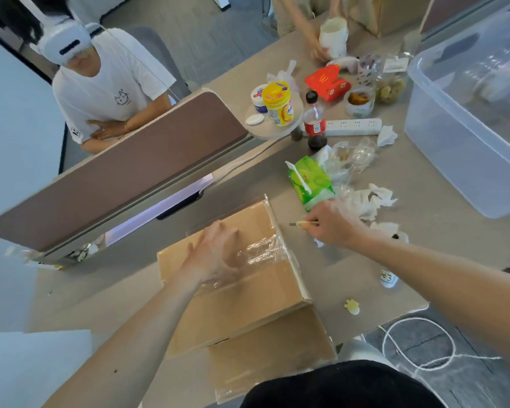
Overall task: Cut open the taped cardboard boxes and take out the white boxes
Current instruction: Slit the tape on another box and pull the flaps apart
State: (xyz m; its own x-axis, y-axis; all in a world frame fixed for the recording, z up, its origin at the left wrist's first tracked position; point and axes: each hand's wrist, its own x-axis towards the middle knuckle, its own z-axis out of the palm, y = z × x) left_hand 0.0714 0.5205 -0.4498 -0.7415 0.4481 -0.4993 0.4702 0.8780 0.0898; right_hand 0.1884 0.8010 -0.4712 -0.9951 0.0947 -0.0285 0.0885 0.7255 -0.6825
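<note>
At a cluttered office desk (365, 278), a person braces a taped cardboard box (236, 293) before cutting it open. The left hand (215, 254) lies flat on the lid, fingers straight and spread over the clear tape (262, 248), apparently to keep the carton from sliding under the blade. The right hand (333, 225) hovers just beside the box's right edge, fingers and thumb pinched on the yellowish handle of a small cutter (304, 223). Its tip points towards the tape but is not touching it.

The box sits in front of the person, flaps closed and tape wrinkled but seemingly unbroken, so the first cut looks yet to be made. No white box is in sight; any would be sealed inside. A further brown cardboard face (271, 357) lies nearer the person, and whether it is a second carton cannot be told.

A green tissue pack (309, 184) and crumpled tissues (371, 201) lie close behind the cutting hand. They could snag the blade.
</note>
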